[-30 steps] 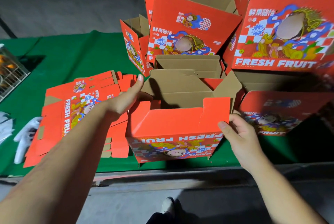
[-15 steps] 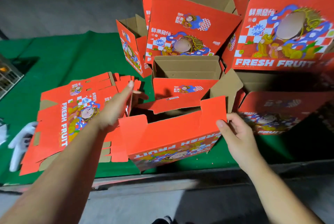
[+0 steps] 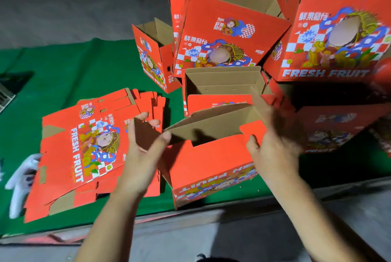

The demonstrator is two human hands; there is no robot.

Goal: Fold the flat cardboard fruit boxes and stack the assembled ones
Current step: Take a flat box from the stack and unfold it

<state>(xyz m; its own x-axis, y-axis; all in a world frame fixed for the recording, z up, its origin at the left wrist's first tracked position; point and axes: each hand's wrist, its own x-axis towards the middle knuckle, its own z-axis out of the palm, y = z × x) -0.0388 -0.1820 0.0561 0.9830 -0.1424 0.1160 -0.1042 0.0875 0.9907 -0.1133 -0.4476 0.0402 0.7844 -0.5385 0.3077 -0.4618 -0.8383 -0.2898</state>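
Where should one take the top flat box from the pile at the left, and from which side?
Probably at the flat box's near corner flaps, which overhang the green table's front edge. Come from the front with the left hand: a thumb can slide beneath there, whereas its middle lies flush on the pile.

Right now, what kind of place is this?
Probably a fruit-packing work area: a pile of flat boxes on a green-covered table, and folded "FRESH FRUIT" boxes stacked behind.

The left hand [image 3: 141, 151] now grips the left end flap [image 3: 146, 134] of the half-folded box [image 3: 211, 164], where 1 second ago it reached out flat. The right hand [image 3: 275, 147] has shifted up the right corner, and a brown inner panel [image 3: 213, 122] now stands folded across the opening.
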